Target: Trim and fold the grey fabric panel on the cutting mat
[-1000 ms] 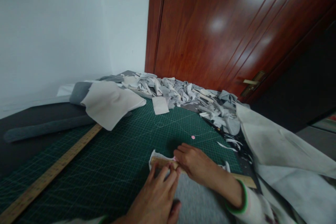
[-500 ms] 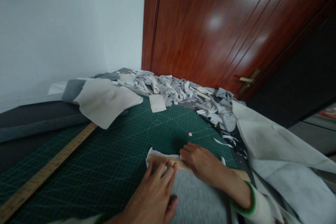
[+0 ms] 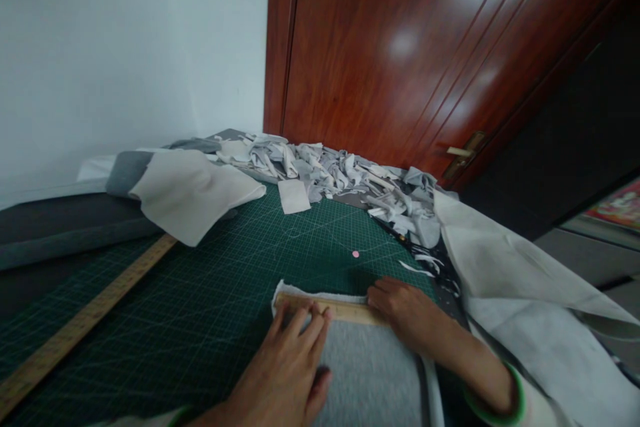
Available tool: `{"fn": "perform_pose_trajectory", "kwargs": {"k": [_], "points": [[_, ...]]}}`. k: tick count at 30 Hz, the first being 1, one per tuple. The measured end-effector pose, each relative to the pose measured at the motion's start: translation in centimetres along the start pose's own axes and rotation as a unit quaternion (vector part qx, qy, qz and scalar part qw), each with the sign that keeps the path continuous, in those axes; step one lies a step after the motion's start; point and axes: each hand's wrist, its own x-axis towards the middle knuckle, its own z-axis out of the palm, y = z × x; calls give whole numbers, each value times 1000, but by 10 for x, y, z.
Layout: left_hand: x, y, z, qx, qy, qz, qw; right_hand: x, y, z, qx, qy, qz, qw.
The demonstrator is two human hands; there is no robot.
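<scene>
Right hand has slid outward along the wooden ruler, now squarer to the grey fabric edge.
Spread left fingers and half-curled right fingers press it down, gripping nothing, pinning the fabric to the cutting mat.

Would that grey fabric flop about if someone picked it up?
Probably floppy: the grey fabric lies flat on the green cutting mat like soft cloth. Its fuzzy surface suggests it is light for its size and would grip rather than slide.

A wooden ruler lies flat along the top edge of grey fabric
</scene>
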Motion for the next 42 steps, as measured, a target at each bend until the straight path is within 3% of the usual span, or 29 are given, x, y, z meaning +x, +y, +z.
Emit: {"fn": "perform_pose_trajectory", "kwargs": {"k": [6,14,21,30,35,42], "points": [[0,-1,2,20,27,13,999,-10,7,2,-8,-9,26,1000],[4,0,-8,20,-20,4,1000,-14,6,-1,-30,-6,43,999],[4,0,-3,56,28,25,998,-31,19,3,-26,-34,81,996],[3,-2,-7,69,37,40,996,-35,25,9,-57,-21,87,994],[5,-2,-6,62,23,37,997,-33,25,3,-66,-36,89,993],[8,0,-16,19,-43,9,999,-47,38,4,-66,-48,114,990]]}}
